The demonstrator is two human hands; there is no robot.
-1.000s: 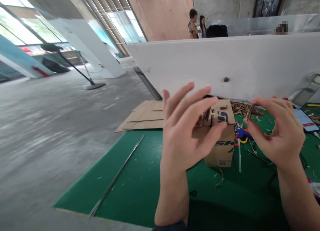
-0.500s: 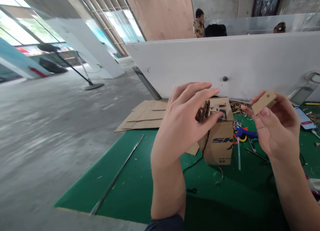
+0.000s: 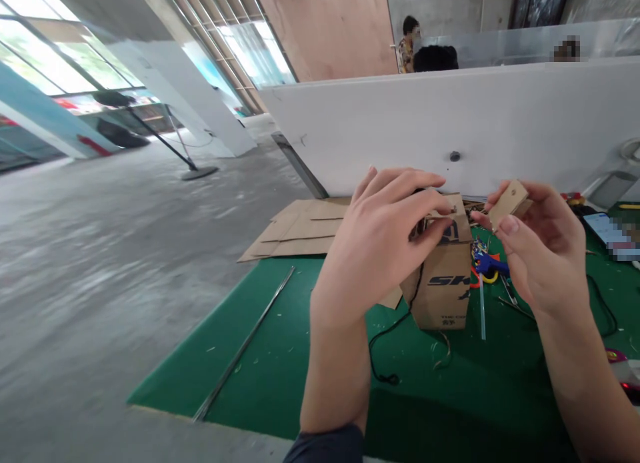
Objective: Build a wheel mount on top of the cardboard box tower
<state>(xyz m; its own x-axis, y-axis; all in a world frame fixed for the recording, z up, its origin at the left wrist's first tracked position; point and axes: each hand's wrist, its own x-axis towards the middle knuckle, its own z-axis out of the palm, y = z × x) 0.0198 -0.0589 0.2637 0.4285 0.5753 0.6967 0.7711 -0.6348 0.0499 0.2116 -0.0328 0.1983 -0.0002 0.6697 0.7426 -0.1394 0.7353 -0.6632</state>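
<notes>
A small folded cardboard piece [image 3: 509, 203] with a hole near one end is pinched in my right hand [image 3: 545, 249], raised to the right of a cardboard box [image 3: 440, 286]. The box stands upright and carries dark printed lettering. My left hand [image 3: 375, 249] reaches over the box's upper left side. Its thumb and index finger come together around something small and pale at the top, mostly hidden by the fingers. A black cord [image 3: 387, 331] hangs down the box's side and curls on the green table [image 3: 280, 356].
Flat cardboard sheets [image 3: 295, 229] lie behind on the left, thin metal rods [image 3: 245, 346] in front of them. Right of the box are a blue hot-glue gun [image 3: 487, 263], a glue stick [image 3: 483, 309] and a phone [image 3: 607, 233]. A white partition [image 3: 390, 129] stands behind; people are beyond it.
My left thumb and index finger have closed toward each other at the box top. My right hand has moved slightly left toward the box with the cardboard piece. The view has shifted slightly.
</notes>
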